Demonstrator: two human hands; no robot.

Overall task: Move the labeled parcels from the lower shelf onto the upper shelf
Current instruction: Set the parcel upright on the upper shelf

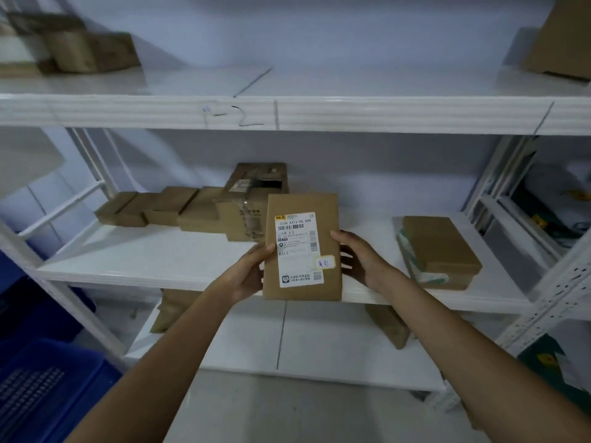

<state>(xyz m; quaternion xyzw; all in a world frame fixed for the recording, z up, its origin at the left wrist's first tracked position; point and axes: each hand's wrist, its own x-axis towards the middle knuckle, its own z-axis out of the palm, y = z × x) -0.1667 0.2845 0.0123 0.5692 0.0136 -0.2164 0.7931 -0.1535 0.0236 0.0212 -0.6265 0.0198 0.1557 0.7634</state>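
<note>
I hold a flat brown cardboard parcel (302,206) upright in front of the lower shelf (144,260), its white shipping label facing me. My left hand (251,273) grips its left edge and my right hand (361,259) grips its right edge. Behind it on the lower shelf, a row of several brown boxes (179,209) runs to the left. Another brown parcel (439,247) lies stacked on a second box at the right. The upper shelf (319,84) above is marked with handwriting on its front edge.
Blurred cardboard boxes (86,52) sit at the upper shelf's left, and another box (563,39) at its right. Two brown parcels (174,310) stand on the bottom shelf. Blue plastic crates (41,388) stand at the lower left. A second rack with packages (550,199) adjoins on the right.
</note>
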